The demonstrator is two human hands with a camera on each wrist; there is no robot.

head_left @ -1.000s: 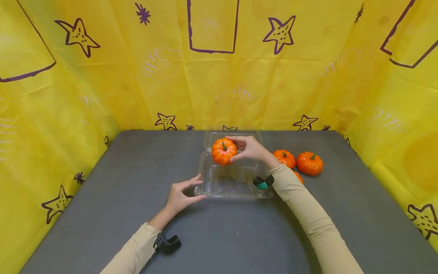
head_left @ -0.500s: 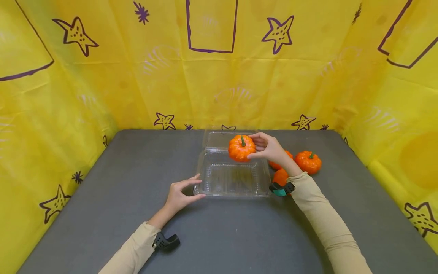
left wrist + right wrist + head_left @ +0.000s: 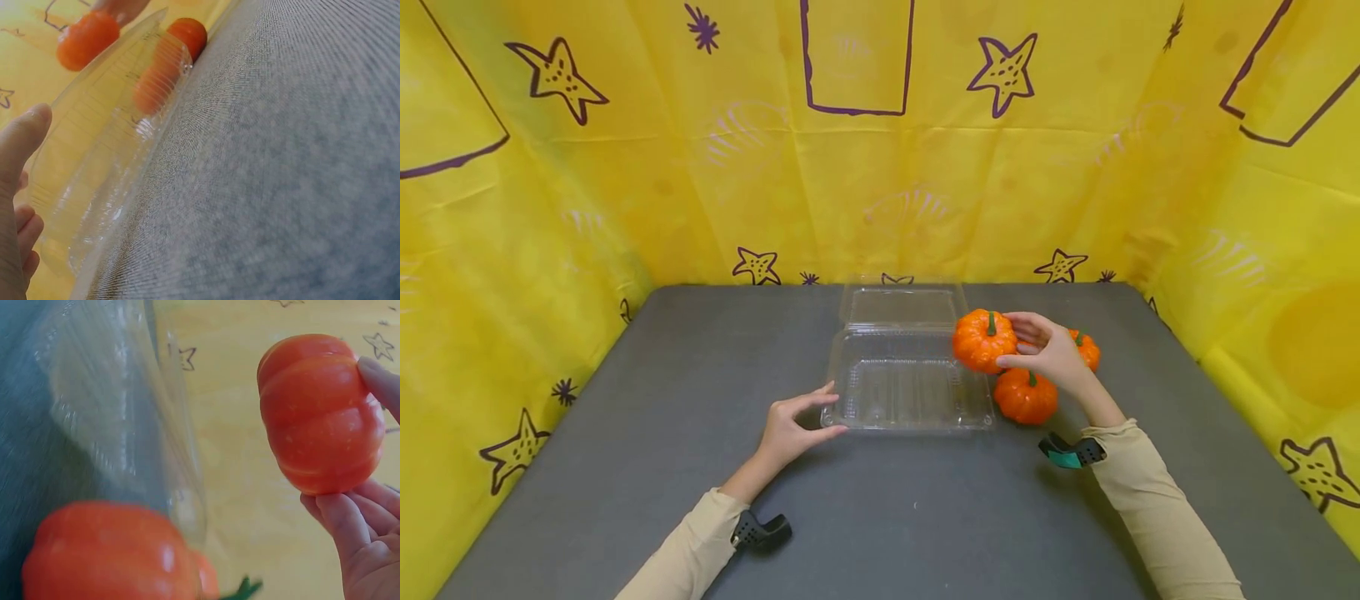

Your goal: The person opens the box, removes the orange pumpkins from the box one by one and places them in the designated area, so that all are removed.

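Observation:
A small orange toy pumpkin (image 3: 977, 342) with a green stem is pinched between the thumb and fingers of my right hand (image 3: 1048, 358). It is held up off the table by the right edge of a clear plastic clamshell container (image 3: 898, 392). The container's lid (image 3: 902, 306) lies folded back behind its base. With thumb and fingers around the front left corner, my left hand (image 3: 786, 429) holds the container. In the right wrist view the held pumpkin (image 3: 322, 415) shows from the side, apart from the container wall (image 3: 94, 394).
Just right of the container sits another pumpkin (image 3: 1026, 397). Behind my right hand a further pumpkin (image 3: 1086, 352) is partly hidden. All stand on a grey table (image 3: 917, 517) with yellow patterned cloth (image 3: 917, 200) hung around its back and sides.
My right hand has carried the pumpkin rightward from over the container to its right edge, uncovering the front loose pumpkin. My left hand has stayed at the container's corner.

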